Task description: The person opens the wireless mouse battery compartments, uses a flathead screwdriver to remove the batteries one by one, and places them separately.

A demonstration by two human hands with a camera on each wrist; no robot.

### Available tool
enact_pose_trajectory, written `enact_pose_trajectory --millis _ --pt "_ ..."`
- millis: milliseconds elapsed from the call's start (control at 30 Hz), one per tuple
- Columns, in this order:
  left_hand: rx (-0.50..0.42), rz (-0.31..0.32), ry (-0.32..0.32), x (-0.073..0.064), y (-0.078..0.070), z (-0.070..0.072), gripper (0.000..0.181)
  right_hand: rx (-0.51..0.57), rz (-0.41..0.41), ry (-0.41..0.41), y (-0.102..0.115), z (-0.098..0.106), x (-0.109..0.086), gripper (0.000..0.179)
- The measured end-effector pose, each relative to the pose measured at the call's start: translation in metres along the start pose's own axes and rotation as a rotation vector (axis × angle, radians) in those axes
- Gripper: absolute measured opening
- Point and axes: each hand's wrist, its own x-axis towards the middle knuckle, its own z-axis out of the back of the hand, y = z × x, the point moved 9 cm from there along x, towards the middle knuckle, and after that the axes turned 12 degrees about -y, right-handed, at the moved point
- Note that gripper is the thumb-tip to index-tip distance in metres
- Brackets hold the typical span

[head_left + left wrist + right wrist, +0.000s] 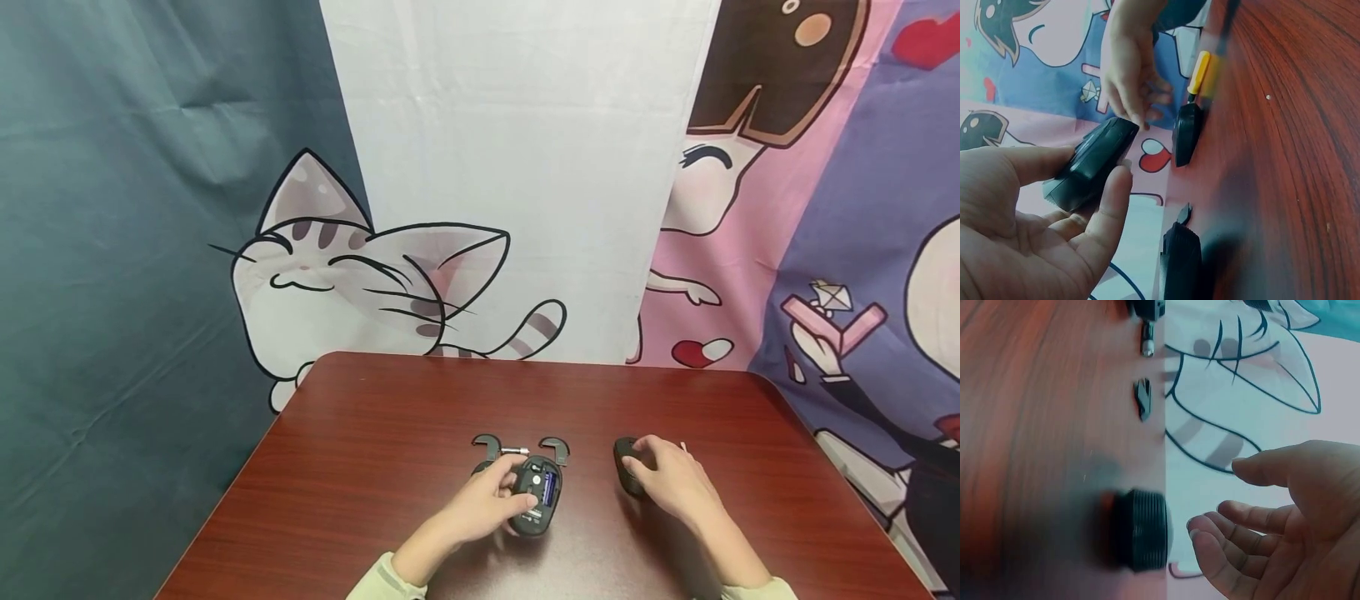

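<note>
My left hand [483,504] grips a black computer mouse [536,496], underside up, above the table; its battery bay is uncovered, and a blue battery [550,489] lies inside. The left wrist view shows thumb and fingers at the edges of that mouse [1091,165]. Over a second black mouse [626,467] on the right is my right hand [675,479]. In the right wrist view this hand [1266,519] has loosely bent fingers, apart from the ribbed-sided mouse [1141,530]. A further mouse [481,469] is mostly hidden behind my left hand.
Two dark curved battery covers [488,446] [555,450] lie on the brown table [390,417], with a loose battery [514,451] between them. A yellow-handled tool [1199,72] lies past the right-hand mouse. A cartoon-printed curtain [525,167] hangs behind the table.
</note>
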Motion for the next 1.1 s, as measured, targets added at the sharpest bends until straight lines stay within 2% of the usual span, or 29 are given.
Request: enact_pose_trajectory --millis 400,600,767,1100 --pt "-0.01 -0.012 -0.014 0.003 0.0 0.002 0.038 -0.087 -0.049 -0.008 -0.043 0.03 -0.015 0.036" --pt "0.018 -0.032 -0.021 0.003 0.0 0.003 0.036 -0.103 -0.057 -0.011 -0.059 0.038 -0.021 0.033" --pt "0.045 -0.041 -0.033 0.003 0.0 0.006 0.035 -0.116 -0.086 0.01 -0.072 0.04 -0.024 0.037" --pt "-0.008 -0.025 -0.027 0.003 -0.001 0.005 0.037 -0.156 -0.144 0.121 -0.092 0.031 -0.026 0.055"
